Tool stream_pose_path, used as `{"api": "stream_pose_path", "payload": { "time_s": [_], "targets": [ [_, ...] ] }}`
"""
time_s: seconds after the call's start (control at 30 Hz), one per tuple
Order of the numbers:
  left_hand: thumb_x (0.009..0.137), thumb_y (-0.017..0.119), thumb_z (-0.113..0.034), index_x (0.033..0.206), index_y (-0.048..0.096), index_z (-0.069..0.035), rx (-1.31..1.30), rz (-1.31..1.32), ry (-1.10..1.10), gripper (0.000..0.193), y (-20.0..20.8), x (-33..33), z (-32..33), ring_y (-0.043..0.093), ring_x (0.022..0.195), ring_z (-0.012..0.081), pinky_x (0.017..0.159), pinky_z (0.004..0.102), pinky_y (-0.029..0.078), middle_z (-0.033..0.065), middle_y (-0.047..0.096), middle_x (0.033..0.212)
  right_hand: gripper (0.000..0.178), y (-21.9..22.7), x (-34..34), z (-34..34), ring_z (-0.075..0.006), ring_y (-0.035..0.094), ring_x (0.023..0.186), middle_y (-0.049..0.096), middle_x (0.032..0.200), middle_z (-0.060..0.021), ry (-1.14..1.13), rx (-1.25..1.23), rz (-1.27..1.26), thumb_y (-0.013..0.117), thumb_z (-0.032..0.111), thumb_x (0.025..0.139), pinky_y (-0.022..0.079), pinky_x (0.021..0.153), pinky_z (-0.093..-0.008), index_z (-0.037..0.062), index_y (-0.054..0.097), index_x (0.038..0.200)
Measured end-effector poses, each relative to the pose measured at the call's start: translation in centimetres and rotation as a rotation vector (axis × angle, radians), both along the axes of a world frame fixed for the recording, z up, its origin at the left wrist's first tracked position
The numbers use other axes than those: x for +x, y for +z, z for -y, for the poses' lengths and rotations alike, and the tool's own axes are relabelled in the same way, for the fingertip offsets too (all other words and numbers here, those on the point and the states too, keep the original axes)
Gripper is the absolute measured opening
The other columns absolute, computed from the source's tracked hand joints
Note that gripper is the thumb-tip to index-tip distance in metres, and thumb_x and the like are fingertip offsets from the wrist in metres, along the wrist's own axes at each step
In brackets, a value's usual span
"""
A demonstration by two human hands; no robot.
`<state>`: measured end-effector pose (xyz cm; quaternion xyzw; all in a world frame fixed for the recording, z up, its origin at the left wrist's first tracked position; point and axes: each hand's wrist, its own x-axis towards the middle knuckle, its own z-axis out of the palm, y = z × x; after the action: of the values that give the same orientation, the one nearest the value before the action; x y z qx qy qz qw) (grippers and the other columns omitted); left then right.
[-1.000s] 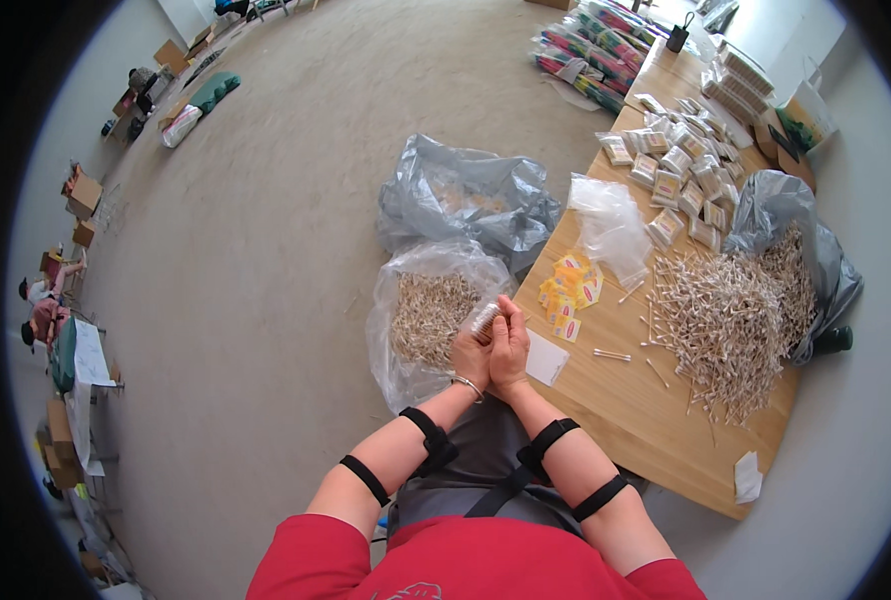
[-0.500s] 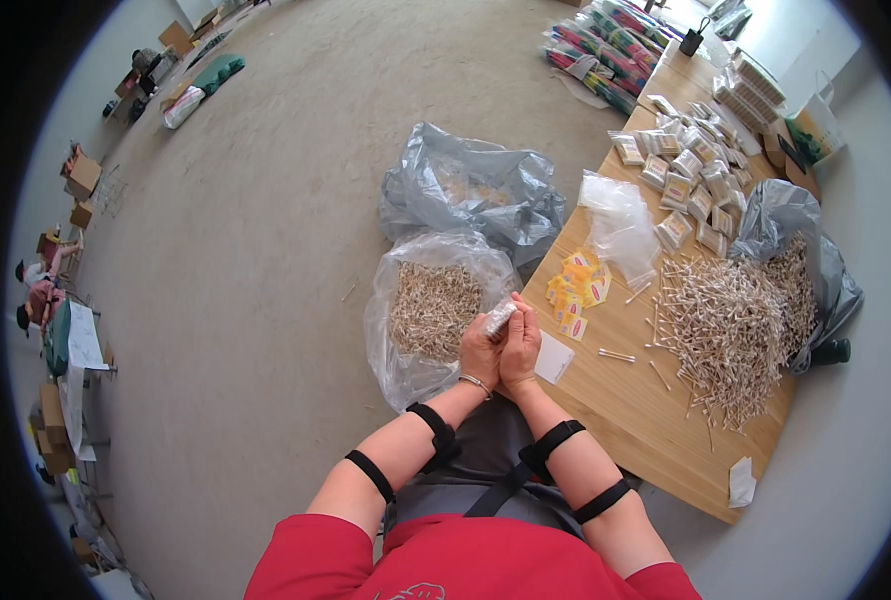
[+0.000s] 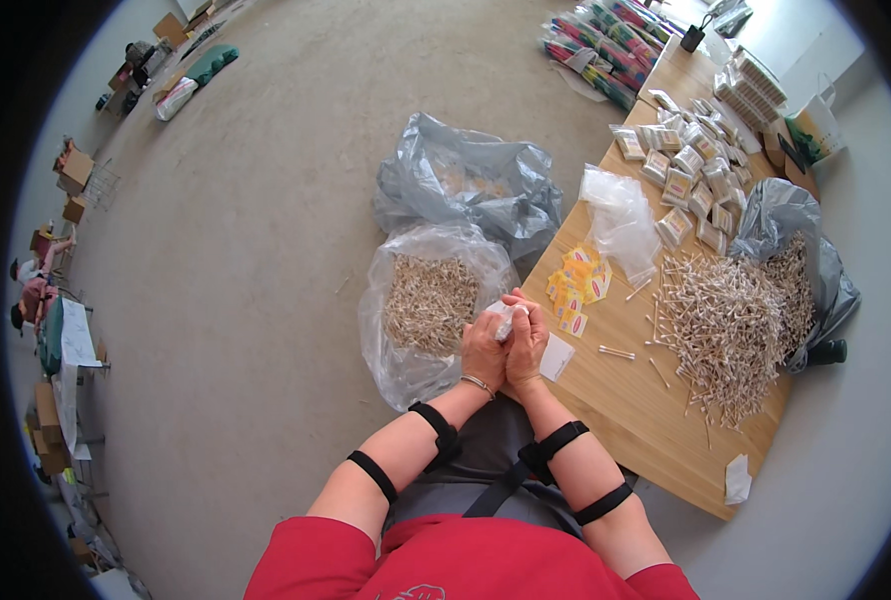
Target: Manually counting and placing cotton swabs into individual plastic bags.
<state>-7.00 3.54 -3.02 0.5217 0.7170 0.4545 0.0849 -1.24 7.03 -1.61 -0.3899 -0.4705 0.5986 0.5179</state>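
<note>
My left hand (image 3: 484, 350) and right hand (image 3: 528, 344) are pressed together around a bundle of cotton swabs (image 3: 506, 318). Only its whitish top shows; the rest is hidden by my fingers. They are held at the table's left edge, beside a clear plastic bag of loose swabs (image 3: 431, 305). Just right of my right hand lies a white card (image 3: 557, 357). Yellow-and-white printed cards (image 3: 578, 280) and a stack of clear plastic pouches (image 3: 618, 222) are spread farther back on the wooden table (image 3: 616, 400).
A large heap of loose cotton swabs (image 3: 721, 330) spills from a grey bag (image 3: 774, 212) at right. Filled swab packs (image 3: 686, 170) are piled at the back. Another grey bag (image 3: 466, 180) stands on the floor. Far left, people sit by a table (image 3: 78, 335).
My fingers have closed further over the swab bundle, and my right hand has turned over its top. The view has shifted slightly; the things on the table stay in place.
</note>
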Motion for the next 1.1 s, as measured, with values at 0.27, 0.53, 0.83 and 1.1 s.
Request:
{"api": "stream_pose_path", "payload": {
  "time_s": [0.27,0.53,0.83,1.1],
  "targets": [
    [0.08,0.063,-0.022,0.091,0.058,-0.012,-0.032,0.048,-0.026,0.015,0.6,-0.2,0.2,0.057,0.078,0.0286,0.069,0.0385,0.042,0.0072,0.056,0.084,0.03,0.2,-0.1,0.0,-0.0259,0.04,0.126,0.059,0.111,-0.0127,-0.017,-0.045,-0.04,0.048,0.028,0.093,0.028,0.105,-0.0383,0.0,0.058,0.099],
    [0.078,0.071,-0.022,0.091,0.066,-0.008,-0.165,0.3,0.162,0.02,-2.2,-1.1,-0.4,0.062,0.079,0.0232,0.068,0.0352,0.048,0.0075,0.064,0.083,0.022,-1.3,-1.2,-0.1,-0.0262,0.049,0.118,0.059,0.116,-0.0173,-0.059,-0.014,0.081,0.046,0.012,0.093,0.036,0.1,-0.0324,0.0009,0.062,0.105],
    [0.085,0.064,-0.015,0.104,0.063,-0.005,-0.139,1.342,-0.095,0.022,-1.0,-5.4,0.5,0.059,0.077,0.007,0.067,0.0215,0.046,-0.0009,0.065,0.09,0.026,-1.4,-1.9,-0.3,-0.0323,0.052,0.115,0.063,0.108,-0.0153,-0.134,0.247,0.466,0.044,0.002,0.091,0.037,0.101,-0.038,0.003,0.06,0.111],
    [0.082,0.071,-0.017,0.097,0.064,-0.002,-0.123,1.316,0.096,0.022,-1.6,-3.3,0.5,0.052,0.062,0.0051,0.058,0.0195,0.042,0.0009,0.064,0.08,0.03,-0.9,-2.7,0.0,-0.0321,0.046,0.122,0.057,0.12,-0.0161,-0.1,0.164,0.494,0.042,0.006,0.091,0.026,0.108,-0.0414,0.0035,0.056,0.118]
  ]
}}
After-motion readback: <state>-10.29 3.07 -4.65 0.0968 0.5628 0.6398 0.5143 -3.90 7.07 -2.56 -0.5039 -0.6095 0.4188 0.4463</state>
